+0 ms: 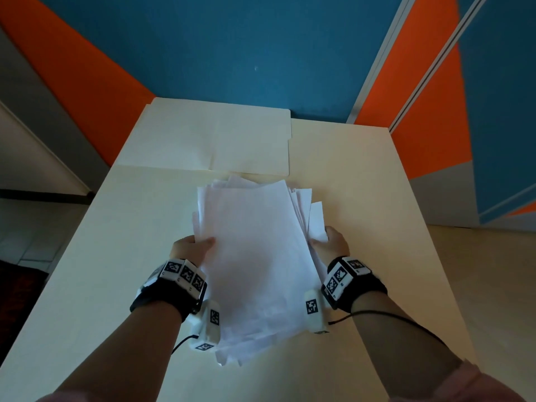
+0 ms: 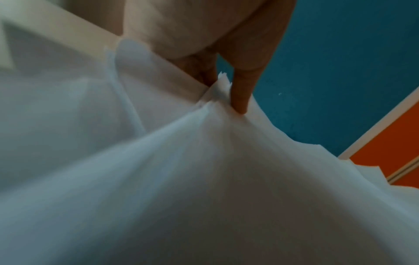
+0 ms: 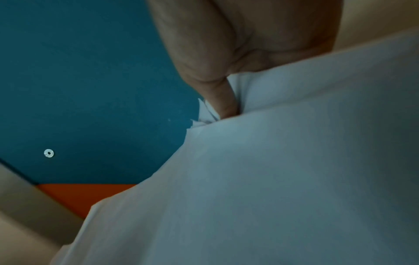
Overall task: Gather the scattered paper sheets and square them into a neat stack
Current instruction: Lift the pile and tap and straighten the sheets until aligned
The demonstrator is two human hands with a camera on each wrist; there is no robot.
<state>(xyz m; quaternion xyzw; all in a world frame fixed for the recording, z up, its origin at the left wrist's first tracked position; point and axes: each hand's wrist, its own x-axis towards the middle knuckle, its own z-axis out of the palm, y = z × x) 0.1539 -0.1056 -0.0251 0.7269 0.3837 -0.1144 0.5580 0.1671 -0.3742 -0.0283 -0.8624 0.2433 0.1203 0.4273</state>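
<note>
The bundle of paper sheets (image 1: 255, 256) is held up above the table (image 1: 362, 198), uneven edges fanned at both ends. Its left edge is pinched by the left hand (image 1: 191, 246), its right edge by the right hand (image 1: 332, 242), thumbs on top. In the blurred wrist views the sheets seem bunched at each thumb. A manila folder (image 1: 208, 137) lies beyond.
</note>
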